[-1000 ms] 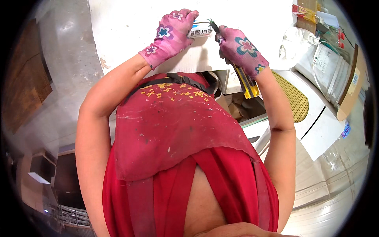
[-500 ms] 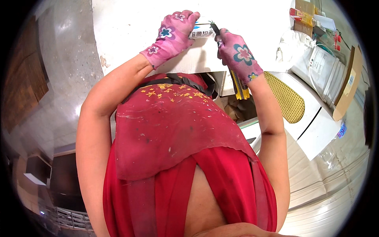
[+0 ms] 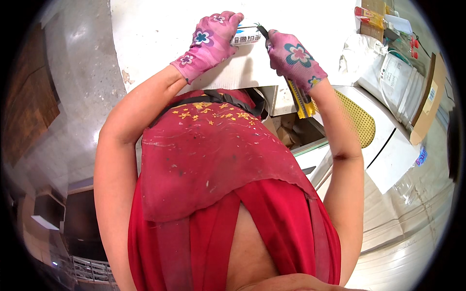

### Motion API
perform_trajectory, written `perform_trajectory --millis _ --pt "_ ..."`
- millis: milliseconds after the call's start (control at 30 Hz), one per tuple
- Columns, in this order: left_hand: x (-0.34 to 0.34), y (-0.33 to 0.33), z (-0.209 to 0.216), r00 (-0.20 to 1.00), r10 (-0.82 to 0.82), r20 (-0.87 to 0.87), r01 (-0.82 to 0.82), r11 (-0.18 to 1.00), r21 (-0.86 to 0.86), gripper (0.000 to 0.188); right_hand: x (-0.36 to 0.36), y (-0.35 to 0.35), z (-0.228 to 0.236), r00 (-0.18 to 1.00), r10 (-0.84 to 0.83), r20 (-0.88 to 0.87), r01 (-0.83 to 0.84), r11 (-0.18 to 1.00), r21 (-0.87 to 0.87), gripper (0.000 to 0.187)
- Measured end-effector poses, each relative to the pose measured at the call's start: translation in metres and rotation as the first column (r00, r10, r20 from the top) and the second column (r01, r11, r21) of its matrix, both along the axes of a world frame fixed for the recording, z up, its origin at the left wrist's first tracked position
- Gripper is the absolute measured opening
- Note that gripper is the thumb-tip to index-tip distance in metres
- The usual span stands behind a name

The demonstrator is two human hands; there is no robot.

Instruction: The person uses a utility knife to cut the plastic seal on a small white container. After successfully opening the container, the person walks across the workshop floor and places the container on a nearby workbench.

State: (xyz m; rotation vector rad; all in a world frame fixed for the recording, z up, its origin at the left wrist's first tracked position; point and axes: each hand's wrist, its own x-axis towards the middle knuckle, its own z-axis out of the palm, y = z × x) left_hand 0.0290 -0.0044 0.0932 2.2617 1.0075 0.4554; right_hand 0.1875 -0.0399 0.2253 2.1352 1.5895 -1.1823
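Note:
My left hand (image 3: pixel 208 42), in a pink flowered glove, is closed on the left end of a small white package (image 3: pixel 248 38) with dark print and a bit of blue. It is held low over the white tabletop. My right hand (image 3: pixel 295 57), in a matching glove, is wrapped around what looks like a yellow-and-black utility knife (image 3: pixel 302 102). Its yellow end sticks out below my palm. A narrow black tip points up and left from my fingers toward the package's right end, with small green strands beside it. A thin dark line spans the package's upper edge.
The white tabletop (image 3: pixel 160 29) lies under both hands, with an open compartment (image 3: pixel 303 131) below its near edge. To the right are a perforated yellow pad (image 3: pixel 365 127), a white bucket (image 3: pixel 395 80), crumpled white material (image 3: pixel 359 56) and a cardboard box edge (image 3: pixel 427 99).
My right hand and forearm have shifted slightly right, and the knife's yellow end has swung right with them. My left hand and the white package have barely moved.

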Motion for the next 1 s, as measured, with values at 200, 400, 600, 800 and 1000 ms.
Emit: perform_trajectory --millis 200,400,600,800,1000 --pt "0.001 0.002 -0.003 1.000 0.008 0.025 -0.008 1.000 0.014 0.067 -0.005 0.027 0.015 0.999 -0.035 -0.001 0.034 0.975 -0.221 0.019" --pt "0.001 0.001 -0.005 1.000 -0.002 0.029 0.002 1.000 0.020 0.062 -0.006 0.033 0.014 0.999 -0.033 -0.004 0.031 0.962 -0.270 0.016" --pt "0.003 -0.001 -0.004 0.999 0.016 0.043 -0.018 0.999 0.045 0.059 -0.007 0.038 0.013 0.998 -0.066 0.008 0.065 0.949 -0.307 0.017" --pt "0.000 -0.004 0.000 1.000 0.024 0.020 -0.025 0.997 0.075 0.059 -0.015 0.061 0.021 0.995 0.035 0.091 0.005 0.913 -0.407 0.018" --pt "0.001 0.001 0.002 1.000 0.011 -0.006 -0.011 1.000 0.028 0.055 -0.016 0.055 0.015 0.998 0.042 0.055 -0.021 0.937 -0.350 0.017"
